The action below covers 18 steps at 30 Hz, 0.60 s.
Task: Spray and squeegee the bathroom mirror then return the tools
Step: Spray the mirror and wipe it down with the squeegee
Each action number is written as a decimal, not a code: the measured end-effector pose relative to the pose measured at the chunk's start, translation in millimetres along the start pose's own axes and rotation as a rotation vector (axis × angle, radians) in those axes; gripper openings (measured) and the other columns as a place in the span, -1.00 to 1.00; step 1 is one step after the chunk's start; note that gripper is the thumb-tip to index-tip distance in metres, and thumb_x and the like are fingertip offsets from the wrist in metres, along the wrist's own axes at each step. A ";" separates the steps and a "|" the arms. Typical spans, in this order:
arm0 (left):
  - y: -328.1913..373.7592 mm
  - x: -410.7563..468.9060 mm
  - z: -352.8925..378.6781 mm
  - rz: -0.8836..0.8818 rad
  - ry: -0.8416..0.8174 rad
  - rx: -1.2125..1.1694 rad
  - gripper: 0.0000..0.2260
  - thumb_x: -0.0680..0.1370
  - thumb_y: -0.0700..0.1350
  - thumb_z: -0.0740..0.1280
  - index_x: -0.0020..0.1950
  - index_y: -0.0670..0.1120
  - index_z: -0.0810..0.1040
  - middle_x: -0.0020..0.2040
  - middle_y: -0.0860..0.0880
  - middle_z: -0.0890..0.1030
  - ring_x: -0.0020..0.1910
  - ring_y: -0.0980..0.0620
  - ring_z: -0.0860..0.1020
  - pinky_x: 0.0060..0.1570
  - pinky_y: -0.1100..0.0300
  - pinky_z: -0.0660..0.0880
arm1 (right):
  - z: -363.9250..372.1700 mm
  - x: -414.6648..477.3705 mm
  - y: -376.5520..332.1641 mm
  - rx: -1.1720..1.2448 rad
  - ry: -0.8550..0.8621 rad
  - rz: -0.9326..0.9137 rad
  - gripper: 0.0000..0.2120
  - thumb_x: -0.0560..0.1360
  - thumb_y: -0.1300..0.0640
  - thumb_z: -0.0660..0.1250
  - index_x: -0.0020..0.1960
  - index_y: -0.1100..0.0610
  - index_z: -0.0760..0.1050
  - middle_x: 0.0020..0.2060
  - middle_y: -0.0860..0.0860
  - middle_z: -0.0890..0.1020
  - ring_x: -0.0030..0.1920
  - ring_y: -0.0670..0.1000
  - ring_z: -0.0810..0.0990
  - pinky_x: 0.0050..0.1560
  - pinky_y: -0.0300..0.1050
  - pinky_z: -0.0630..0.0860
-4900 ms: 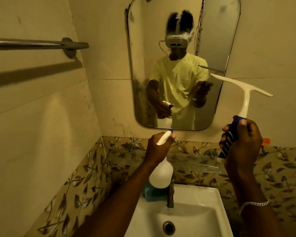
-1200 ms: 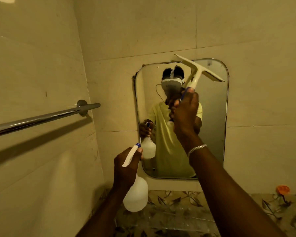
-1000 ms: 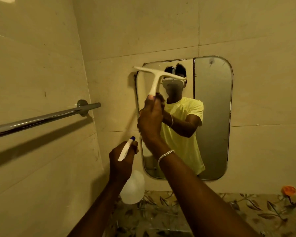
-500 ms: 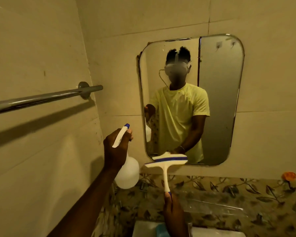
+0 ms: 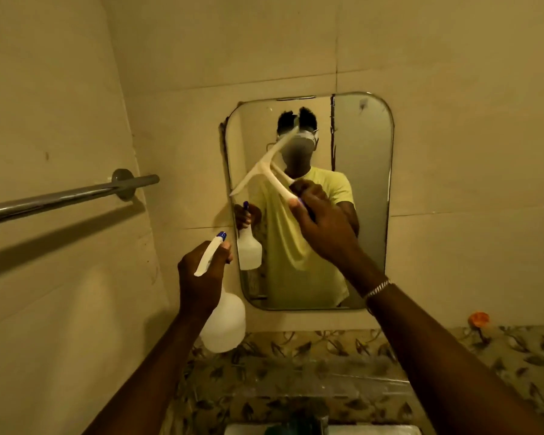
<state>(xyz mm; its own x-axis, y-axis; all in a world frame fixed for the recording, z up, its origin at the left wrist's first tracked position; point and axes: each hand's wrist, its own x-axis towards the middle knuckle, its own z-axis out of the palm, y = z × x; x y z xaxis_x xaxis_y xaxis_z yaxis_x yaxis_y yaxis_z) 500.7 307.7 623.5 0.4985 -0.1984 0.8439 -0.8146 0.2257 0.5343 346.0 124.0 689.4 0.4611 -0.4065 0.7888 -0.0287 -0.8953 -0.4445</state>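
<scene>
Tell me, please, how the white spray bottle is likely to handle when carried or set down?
The spray bottle looks like thin white plastic, so probably light and slightly squeezable. The left hand holds it by the narrow neck, body hanging below, so it may swing. Its broad rounded body would likely stand steadily.
</scene>
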 end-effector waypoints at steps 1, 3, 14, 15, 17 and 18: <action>1.6 2.6 2.4 -0.004 -0.001 -0.009 -0.82 0.59 0.11 0.28 -0.09 0.13 0.65 -0.22 0.03 0.70 -0.20 0.09 0.68 -0.16 0.25 0.62 | -6.2 27.7 -8.9 -0.075 -0.027 -0.058 -0.50 0.65 -0.27 0.05 0.16 0.07 0.57 -0.06 -0.03 0.62 -0.18 -0.07 0.59 -0.27 -0.27 0.43; 3.4 8.0 7.3 0.008 0.002 -0.008 -0.76 0.59 0.10 0.28 -0.06 0.01 0.67 -0.22 -0.03 0.71 -0.20 0.06 0.68 -0.18 0.19 0.62 | -15.3 71.5 -26.6 -0.172 -0.096 -0.158 -0.58 0.68 -0.22 0.07 0.01 0.06 0.54 -0.18 -0.03 0.58 -0.26 -0.08 0.54 -0.27 -0.19 0.40; 19.3 22.1 41.2 -0.004 -0.023 -0.025 -0.63 0.56 0.12 0.27 0.02 -0.15 0.69 -0.19 -0.07 0.70 -0.15 0.01 0.69 -0.11 0.19 0.59 | -92.7 97.3 8.8 -0.201 -0.108 -0.193 -0.68 0.70 -0.20 0.10 -0.07 -0.09 0.51 -0.34 -0.13 0.67 -0.35 -0.20 0.66 -0.37 -0.23 0.52; 20.7 21.5 44.6 -0.004 -0.027 -0.019 -0.60 0.56 0.12 0.27 0.01 -0.19 0.69 -0.18 -0.10 0.70 -0.15 -0.02 0.68 -0.10 0.16 0.60 | -102.2 82.2 25.4 -0.190 -0.056 -0.164 -0.70 0.70 -0.21 0.09 -0.09 -0.15 0.48 -0.37 -0.14 0.65 -0.38 -0.20 0.63 -0.42 -0.32 0.44; 21.2 20.2 50.2 0.009 -0.030 0.008 -0.60 0.57 0.09 0.29 0.00 -0.25 0.70 -0.18 -0.12 0.70 -0.16 -0.04 0.68 -0.07 0.12 0.61 | -108.6 47.8 57.8 -0.166 0.057 -0.081 -0.68 0.70 -0.24 0.06 -0.04 -0.14 0.47 -0.38 -0.09 0.62 -0.40 -0.17 0.61 -0.47 -0.36 0.41; 21.0 19.5 52.3 0.017 -0.029 0.018 -0.64 0.59 0.03 0.31 0.00 -0.25 0.70 -0.18 -0.13 0.70 -0.16 -0.04 0.68 -0.06 0.09 0.63 | -105.0 29.0 71.4 -0.134 0.095 -0.039 -0.66 0.70 -0.25 0.05 0.02 -0.11 0.51 -0.36 -0.09 0.61 -0.39 -0.19 0.62 -0.46 -0.38 0.42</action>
<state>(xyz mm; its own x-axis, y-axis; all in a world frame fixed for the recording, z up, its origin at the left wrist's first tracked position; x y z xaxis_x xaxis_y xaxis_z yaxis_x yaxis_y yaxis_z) 477.8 258.7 648.6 0.4756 -0.2226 0.8511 -0.8283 0.2124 0.5184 264.2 29.1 725.1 0.3781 -0.3808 0.8438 -0.1338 -0.9244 -0.3572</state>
